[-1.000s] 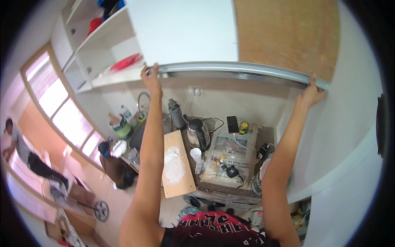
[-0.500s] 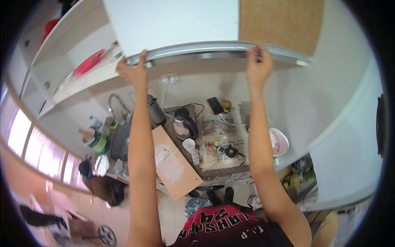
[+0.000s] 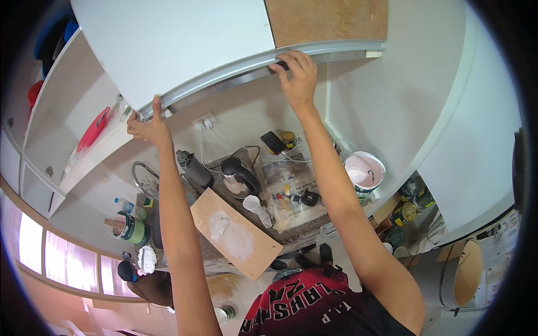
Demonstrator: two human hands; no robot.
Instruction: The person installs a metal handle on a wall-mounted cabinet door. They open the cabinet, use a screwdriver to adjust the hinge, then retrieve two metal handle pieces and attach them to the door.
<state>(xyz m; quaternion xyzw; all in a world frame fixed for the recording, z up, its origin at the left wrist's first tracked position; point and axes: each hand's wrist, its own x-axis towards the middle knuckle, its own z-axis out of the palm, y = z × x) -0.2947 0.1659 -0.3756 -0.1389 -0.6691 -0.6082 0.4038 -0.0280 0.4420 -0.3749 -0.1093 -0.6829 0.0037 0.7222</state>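
Above the counter runs a long silver metal rail (image 3: 224,73) along the lower edge of a wall cabinet. A white panel (image 3: 179,39) and a brown wood panel (image 3: 330,21) rise from it. My left hand (image 3: 150,129) grips the rail's left end, thumb up against the white panel's corner and fingers curled round the end. Farther right, my right hand (image 3: 297,78) bends its fingers over the rail near where the two panels meet, with the thumb below. Something dark shows between its thumb and fingers, too small to name.
Below are a wooden board (image 3: 238,238) with white powder, a kettle (image 3: 238,176), a white cup (image 3: 252,204), a phone (image 3: 273,142) on newspaper and a pink-lined bucket (image 3: 364,171). Open shelves (image 3: 106,137) with a red plate (image 3: 93,130) adjoin at left.
The whole view has turned, so the rail, panels and counter things sit farther left and tilted. Both hands keep their places on the rail; the right fingers look more bent over it.
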